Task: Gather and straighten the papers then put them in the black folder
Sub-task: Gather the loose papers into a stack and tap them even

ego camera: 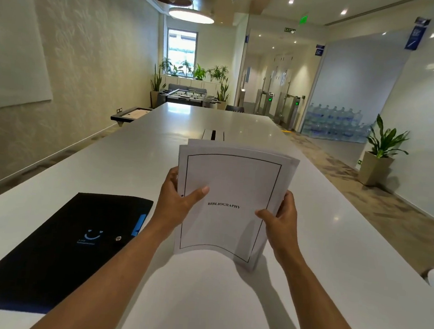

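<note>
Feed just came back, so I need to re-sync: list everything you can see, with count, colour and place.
papers: one stack, white, top sheet reads BIBLIOGRAPHY, held upright with the bottom edge on the table, top edges uneven
black folder: one, black with blue trim, shut, flat on table left of papers
table: one, white, long
potted plant: one, green, floor at right
foosball table: one, dark, far end
water bottles: many, blue, stacked far right
left hand: grips stack's left edge
right hand: grips stack's right edge
</note>
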Demonstrator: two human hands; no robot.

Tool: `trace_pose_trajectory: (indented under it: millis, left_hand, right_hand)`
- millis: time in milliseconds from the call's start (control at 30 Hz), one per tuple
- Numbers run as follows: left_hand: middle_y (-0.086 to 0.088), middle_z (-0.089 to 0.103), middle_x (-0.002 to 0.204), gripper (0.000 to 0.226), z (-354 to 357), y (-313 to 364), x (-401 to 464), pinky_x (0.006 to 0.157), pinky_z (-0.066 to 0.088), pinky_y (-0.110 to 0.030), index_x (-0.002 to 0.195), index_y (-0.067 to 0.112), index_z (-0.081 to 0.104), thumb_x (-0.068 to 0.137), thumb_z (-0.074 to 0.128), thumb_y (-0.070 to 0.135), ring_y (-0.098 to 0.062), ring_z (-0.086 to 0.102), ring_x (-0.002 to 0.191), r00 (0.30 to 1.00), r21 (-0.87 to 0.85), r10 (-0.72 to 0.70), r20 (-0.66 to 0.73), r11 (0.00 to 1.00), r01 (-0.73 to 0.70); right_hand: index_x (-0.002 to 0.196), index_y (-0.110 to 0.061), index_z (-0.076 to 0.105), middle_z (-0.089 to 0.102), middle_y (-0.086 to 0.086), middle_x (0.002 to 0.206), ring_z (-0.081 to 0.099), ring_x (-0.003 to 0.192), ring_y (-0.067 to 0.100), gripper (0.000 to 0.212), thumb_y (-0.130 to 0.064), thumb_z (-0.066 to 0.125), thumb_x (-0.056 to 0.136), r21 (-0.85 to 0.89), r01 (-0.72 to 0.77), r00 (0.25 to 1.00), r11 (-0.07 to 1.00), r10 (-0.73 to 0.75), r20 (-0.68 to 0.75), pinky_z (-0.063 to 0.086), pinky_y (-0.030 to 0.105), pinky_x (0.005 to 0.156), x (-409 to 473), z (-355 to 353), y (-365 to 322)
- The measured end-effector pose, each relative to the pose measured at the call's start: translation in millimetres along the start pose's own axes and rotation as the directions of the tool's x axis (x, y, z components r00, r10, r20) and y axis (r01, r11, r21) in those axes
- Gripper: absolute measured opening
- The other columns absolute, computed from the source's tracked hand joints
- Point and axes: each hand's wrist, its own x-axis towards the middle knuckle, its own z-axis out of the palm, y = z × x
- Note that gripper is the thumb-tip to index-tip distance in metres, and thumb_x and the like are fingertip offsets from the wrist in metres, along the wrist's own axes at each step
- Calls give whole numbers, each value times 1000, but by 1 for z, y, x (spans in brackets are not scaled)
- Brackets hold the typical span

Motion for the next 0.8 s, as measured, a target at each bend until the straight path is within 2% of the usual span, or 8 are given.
trace_pose_trajectory:
  millis: [167,333,467,567,633,700,733,800]
  left_hand:
    - [-4,62,114,58,10,-2,0,84,57,-36,123,22,50,74,80,26,-19,63,103,1000,18,-7,-14,1000,8]
    - [-2,61,114,60,6,4,4,76,57,-26,122,21,47,72,81,28,-18,64,102,998,5,31,-59,1000,-31]
    - [-1,53,122,76,3,26,13,82,58,-33,132,25,34,72,81,20,-13,61,106,981,10,180,-72,984,-180]
    - [-5,41,128,90,7,44,17,79,56,-21,138,32,21,74,81,12,1,55,109,901,142,419,-109,904,-404]
    - [-12,38,135,90,8,50,22,82,54,-18,139,34,20,74,81,17,-5,49,118,826,271,554,-107,815,-512]
    - [-13,37,139,82,7,52,27,92,44,-9,140,28,28,76,79,26,-2,38,126,776,397,629,-51,726,-562]
    - [-12,39,138,75,6,52,30,94,39,-5,138,24,36,77,78,29,3,35,125,762,453,648,-16,684,-572]
    - [-11,46,133,56,5,52,32,94,38,-4,129,19,53,79,75,33,2,37,118,758,527,651,36,632,-568]
  right_hand:
    - [126,-15,46,63,0,113,64,101,13,58,10,63,77,-33,21,1000,999,-21,9,56,21,74,-1,8,2]
    - [124,-20,44,62,-4,112,64,103,16,57,10,63,79,-35,20,1000,999,-21,-4,58,25,78,-1,2,3]
    - [137,-24,29,54,-3,122,58,110,13,75,9,65,79,-37,79,997,996,-79,-5,56,24,79,4,0,-8]
    - [144,-34,15,43,-19,128,50,114,-1,94,7,68,78,-85,179,983,980,-182,-23,50,16,83,10,7,-23]
    - [147,-41,8,37,-29,130,47,117,-6,103,6,69,77,-129,259,963,957,-267,-46,51,13,83,15,9,-32]
    - [146,-46,8,33,-22,141,43,128,2,105,3,69,76,-189,330,937,925,-345,-52,52,23,93,20,10,-41]
    - [145,-46,11,29,-24,143,38,130,-2,102,2,68,76,-226,362,923,904,-381,-46,49,21,96,22,11,-45]
    - [142,-40,22,30,-28,138,35,120,-15,90,1,68,77,-312,391,906,866,-423,-37,38,4,93,26,13,-52]
